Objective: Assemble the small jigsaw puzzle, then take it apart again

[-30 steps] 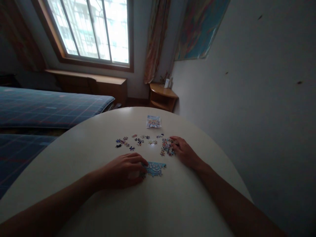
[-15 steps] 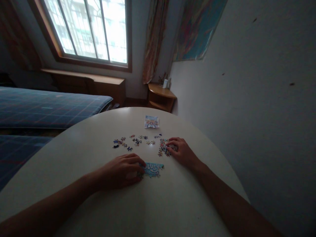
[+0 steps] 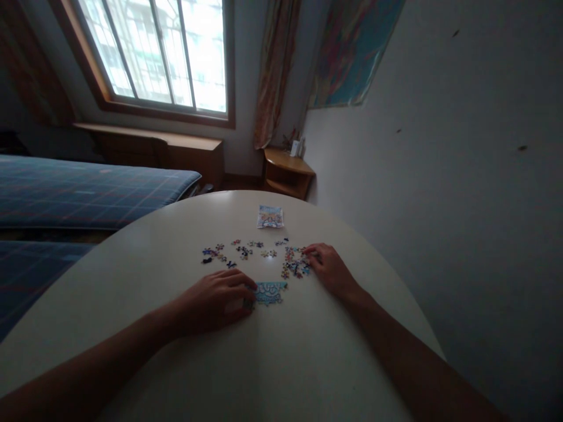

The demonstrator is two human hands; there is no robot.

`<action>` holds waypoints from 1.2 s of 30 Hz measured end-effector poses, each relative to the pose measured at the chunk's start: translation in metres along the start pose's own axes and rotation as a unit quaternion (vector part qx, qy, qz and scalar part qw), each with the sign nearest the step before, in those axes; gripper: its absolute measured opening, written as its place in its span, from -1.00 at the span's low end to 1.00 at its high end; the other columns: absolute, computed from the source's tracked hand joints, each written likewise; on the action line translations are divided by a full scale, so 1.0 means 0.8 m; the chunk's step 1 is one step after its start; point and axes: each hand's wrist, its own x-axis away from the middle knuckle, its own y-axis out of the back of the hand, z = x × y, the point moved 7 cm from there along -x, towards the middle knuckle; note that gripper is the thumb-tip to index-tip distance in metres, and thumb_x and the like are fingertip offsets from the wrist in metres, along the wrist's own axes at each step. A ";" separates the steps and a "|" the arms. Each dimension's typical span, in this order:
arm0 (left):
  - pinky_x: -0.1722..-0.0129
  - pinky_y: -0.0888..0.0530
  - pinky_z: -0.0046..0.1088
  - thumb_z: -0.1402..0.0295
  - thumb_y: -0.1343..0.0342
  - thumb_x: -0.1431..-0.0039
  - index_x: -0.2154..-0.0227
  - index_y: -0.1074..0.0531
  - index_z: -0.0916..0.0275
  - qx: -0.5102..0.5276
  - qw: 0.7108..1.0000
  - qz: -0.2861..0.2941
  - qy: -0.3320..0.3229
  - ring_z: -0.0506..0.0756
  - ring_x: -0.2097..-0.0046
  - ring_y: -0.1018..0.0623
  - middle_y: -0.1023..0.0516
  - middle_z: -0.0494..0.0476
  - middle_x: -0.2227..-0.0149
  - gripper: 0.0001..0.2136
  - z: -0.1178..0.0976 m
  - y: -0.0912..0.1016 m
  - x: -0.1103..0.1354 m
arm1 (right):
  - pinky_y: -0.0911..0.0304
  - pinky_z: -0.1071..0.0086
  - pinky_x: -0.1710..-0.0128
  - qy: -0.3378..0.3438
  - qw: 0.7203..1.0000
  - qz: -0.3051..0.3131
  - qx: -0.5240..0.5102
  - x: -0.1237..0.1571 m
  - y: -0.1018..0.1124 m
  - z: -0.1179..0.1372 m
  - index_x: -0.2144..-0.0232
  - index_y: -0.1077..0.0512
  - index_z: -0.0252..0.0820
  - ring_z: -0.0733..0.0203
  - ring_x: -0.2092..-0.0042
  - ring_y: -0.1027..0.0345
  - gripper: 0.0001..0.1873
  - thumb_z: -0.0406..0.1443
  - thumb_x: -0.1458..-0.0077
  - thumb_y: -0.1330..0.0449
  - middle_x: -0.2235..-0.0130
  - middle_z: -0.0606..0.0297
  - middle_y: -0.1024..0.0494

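My left hand (image 3: 222, 297) rests on the table with its fingers closed over the left end of a joined blue puzzle section (image 3: 269, 292). Pale lettering shows on that section, and its lower edge is uneven with knobs. My right hand (image 3: 329, 266) is at the right side of a heap of loose puzzle pieces (image 3: 295, 266). Its fingers are bent together at the tips; anything small between them is too dim to make out. More loose pieces (image 3: 244, 252) lie scattered beyond my left hand.
A small printed picture packet (image 3: 270, 217) lies toward the far side of the round white table (image 3: 176, 369). The wall (image 3: 461, 223) runs along the right. A bed with a plaid cover (image 3: 88, 193) is at the left, and a wooden corner shelf (image 3: 288, 164) stands behind the table.
The joined puzzle section has shifted slightly away from me and left, along with my left hand. My right hand has drawn back to the right, uncovering more of the heap.
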 end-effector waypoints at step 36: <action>-0.11 -0.37 -0.14 0.37 -0.22 -0.03 -0.02 -0.33 0.16 0.107 0.988 -0.025 0.110 0.21 -0.08 -0.42 -0.43 0.18 -0.04 -0.55 0.025 -0.004 0.004 | -0.33 0.33 0.20 -0.132 0.991 -0.024 0.026 0.000 0.019 -0.049 0.23 -0.54 -0.23 0.18 0.28 -0.48 -0.79 -0.33 -0.12 -0.13 0.27 0.15 -0.59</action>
